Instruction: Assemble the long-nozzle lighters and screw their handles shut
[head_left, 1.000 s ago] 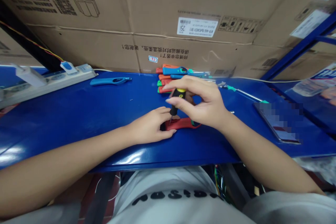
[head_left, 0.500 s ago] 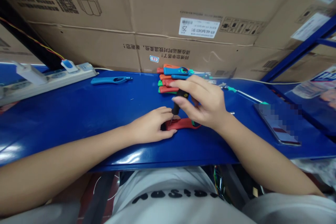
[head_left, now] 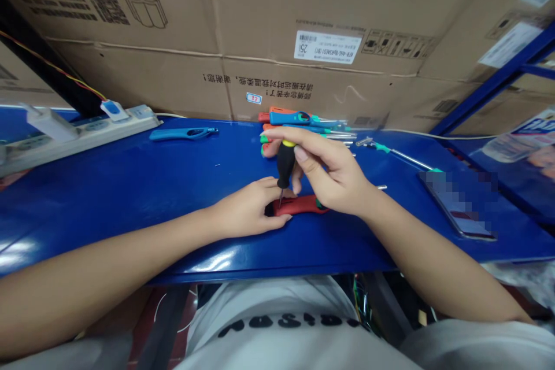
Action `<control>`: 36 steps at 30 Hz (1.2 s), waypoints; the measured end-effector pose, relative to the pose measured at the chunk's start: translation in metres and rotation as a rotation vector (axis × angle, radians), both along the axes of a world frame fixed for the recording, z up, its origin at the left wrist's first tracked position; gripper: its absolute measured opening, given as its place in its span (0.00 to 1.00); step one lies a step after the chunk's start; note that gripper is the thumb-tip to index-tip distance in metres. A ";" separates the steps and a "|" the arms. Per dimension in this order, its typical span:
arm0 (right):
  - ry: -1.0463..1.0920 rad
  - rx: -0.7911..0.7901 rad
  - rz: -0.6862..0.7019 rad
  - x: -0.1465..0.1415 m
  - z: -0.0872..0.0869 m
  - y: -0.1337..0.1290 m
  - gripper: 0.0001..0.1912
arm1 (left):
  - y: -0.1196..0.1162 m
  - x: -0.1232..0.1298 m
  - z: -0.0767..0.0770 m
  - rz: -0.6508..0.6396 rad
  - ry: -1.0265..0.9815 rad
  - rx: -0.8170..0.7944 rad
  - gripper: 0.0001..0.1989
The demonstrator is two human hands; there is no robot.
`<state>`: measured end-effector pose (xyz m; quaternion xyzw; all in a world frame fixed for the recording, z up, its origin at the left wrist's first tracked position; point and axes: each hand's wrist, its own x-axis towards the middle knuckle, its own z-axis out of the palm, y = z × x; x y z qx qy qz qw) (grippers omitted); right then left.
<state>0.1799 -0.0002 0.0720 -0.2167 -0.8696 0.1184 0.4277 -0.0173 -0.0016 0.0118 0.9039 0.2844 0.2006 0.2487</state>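
My left hand is closed around the left end of a red long-nosed lighter casing, holding it against the blue tabletop. A screwdriver with a black handle and yellow end stands almost upright over that casing. Its thin shaft meets the casing between the fingers of my left hand; the tip itself is hard to make out. My right hand grips the handle with thumb and fingers, the index finger stretched across the top. Behind it lies a pile of similar lighters in blue, orange, red and green, partly covered by my hand.
A blue lighter casing lies apart at the left, near a white power strip. To the right are a metal lighter nozzle and a phone. A large cardboard box walls off the back.
The screwdriver has come more upright, and my right hand has shifted left, its index finger now over the handle's end. My left hand and the red lighter casing stay put.
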 end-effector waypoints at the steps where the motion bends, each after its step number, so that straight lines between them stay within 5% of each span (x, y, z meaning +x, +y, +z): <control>1: 0.009 0.014 -0.019 0.000 0.000 0.000 0.16 | 0.000 0.000 0.000 -0.001 0.005 0.000 0.16; 5: 0.050 0.211 -0.163 0.001 -0.002 0.002 0.11 | 0.001 0.000 -0.001 0.006 0.031 0.000 0.17; 11: -0.036 0.034 -0.007 0.000 -0.003 0.003 0.19 | 0.000 -0.001 -0.001 0.007 0.009 -0.005 0.16; 16: -0.043 0.231 -0.144 0.001 -0.004 0.002 0.14 | 0.000 -0.001 -0.002 -0.002 0.010 0.001 0.14; 22: -0.022 0.016 0.026 0.000 0.002 0.001 0.19 | 0.001 -0.001 -0.001 0.003 0.021 0.003 0.16; 28: -0.082 0.192 -0.141 0.005 0.002 0.003 0.13 | 0.001 -0.001 -0.002 0.020 0.029 0.002 0.15; 32: -0.093 -0.028 0.075 0.009 0.001 0.007 0.21 | 0.001 -0.001 -0.002 0.006 0.005 0.004 0.17; 36: -0.005 0.017 0.063 0.009 0.002 0.008 0.10 | 0.000 -0.001 -0.002 0.025 0.027 -0.004 0.15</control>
